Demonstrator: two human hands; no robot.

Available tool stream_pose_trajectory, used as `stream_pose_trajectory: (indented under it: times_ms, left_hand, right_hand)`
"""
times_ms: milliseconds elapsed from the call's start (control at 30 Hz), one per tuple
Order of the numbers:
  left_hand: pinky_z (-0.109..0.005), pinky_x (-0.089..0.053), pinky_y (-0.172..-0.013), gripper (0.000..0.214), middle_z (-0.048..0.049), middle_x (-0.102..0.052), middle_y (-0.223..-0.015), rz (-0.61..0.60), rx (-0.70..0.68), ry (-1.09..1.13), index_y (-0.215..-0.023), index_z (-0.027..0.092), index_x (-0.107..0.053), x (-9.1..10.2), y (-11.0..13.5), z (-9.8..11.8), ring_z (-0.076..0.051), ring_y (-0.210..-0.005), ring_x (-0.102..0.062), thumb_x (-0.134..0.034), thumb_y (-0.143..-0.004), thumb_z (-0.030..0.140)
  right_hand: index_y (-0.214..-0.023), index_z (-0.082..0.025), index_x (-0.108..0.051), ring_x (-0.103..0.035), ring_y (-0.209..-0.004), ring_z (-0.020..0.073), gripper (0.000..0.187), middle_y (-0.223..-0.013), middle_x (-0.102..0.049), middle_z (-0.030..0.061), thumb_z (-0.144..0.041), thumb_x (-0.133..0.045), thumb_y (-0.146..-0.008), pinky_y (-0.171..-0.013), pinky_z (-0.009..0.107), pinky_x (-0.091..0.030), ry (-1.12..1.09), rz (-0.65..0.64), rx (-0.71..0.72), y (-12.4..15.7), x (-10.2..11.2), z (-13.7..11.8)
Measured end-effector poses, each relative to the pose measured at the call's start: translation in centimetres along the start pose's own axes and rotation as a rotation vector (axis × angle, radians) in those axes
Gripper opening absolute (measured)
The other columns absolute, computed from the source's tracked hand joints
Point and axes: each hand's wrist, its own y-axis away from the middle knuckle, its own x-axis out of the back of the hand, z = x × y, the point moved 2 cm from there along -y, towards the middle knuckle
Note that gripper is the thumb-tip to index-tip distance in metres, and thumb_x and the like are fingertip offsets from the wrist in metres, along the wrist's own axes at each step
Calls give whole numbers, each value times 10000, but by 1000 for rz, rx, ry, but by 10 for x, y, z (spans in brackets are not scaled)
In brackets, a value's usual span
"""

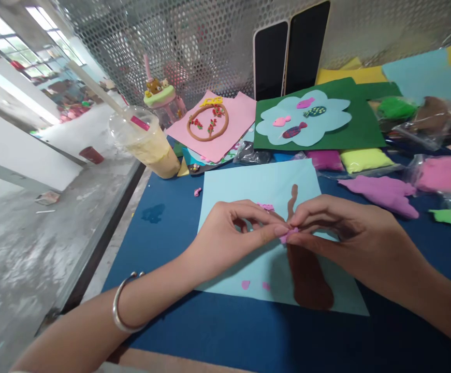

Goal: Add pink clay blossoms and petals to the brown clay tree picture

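Observation:
Between the fingertips of both hands is a small piece of pink modelling clay (286, 238). My left hand (244, 225) pinches it from the left, thumb and forefinger closed. From the right, my right hand (330, 225) pinches the same piece. Both hands are over a light blue sheet of paper (229, 181). On that sheet is a brown clay tree trunk (310, 280), with a thin branch (293, 197) reaching up behind the fingers. Two flat pink clay bits (246, 285) lie near its lower edge. More pink clay (266, 206) shows behind my left hand, partly hidden.
A drink cup (151, 145) with a straw stands at the table's left edge. Behind are a pink card (236, 114) with a clay wreath and a green card (365, 129) with clay fish. Two phones (271, 62) lean on the perforated panel. Clay packs (365, 160) lie right.

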Motion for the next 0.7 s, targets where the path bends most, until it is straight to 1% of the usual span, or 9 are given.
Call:
stream_pose_trajectory:
  times_ms: [133,200,333,433,567,700]
  left_hand:
    - [-278,-477,-639,79,-40,-742,-844,78,37,-21,-744,214,-769,0,0,-2,-163,-748,-637,-731,-778,274]
    - [-273,-469,-630,75,-37,-738,-843,99,28,-54,-742,214,-764,-1,0,-1,-158,-742,-634,-724,-777,267]
    - [-262,-451,-615,81,-30,-729,-827,104,-36,-114,-746,216,-760,-2,2,1,-144,-735,-624,-704,-794,249]
    - [-256,-458,-630,51,-25,-726,-819,99,-68,-97,-748,214,-759,-2,2,2,-136,-728,-610,-742,-772,256]
    - [-252,-449,-626,62,-20,-719,-811,115,-59,-89,-705,205,-739,-3,1,1,-123,-701,-595,-742,-766,207]
    - [-259,-429,-627,93,-20,-713,-795,72,-61,-107,-720,200,-721,-5,0,1,-143,-752,-607,-703,-810,216]
  right_hand:
    - [-862,-278,-704,-710,-725,188,198,-848,-731,12,-428,-770,-751,-691,287,-594,-24,-9,-50,0,-1,1]
    - [-868,-281,-705,-702,-728,183,182,-850,-729,10,-401,-776,-751,-696,280,-593,-20,-9,-33,0,-2,1]
    - [-841,-292,-692,-677,-700,145,135,-807,-701,-24,-315,-789,-750,-683,222,-578,-36,1,13,-1,-2,3]
    - [-843,-281,-682,-674,-692,145,144,-809,-692,-22,-298,-789,-748,-674,226,-581,-55,-12,17,0,-3,4]
    - [-861,-289,-678,-675,-698,142,169,-817,-695,-32,-264,-794,-741,-671,220,-580,-59,-23,25,0,-3,4]
    - [-879,-308,-673,-674,-705,127,194,-822,-698,-51,-223,-787,-748,-675,193,-568,-56,-29,28,0,-4,3]
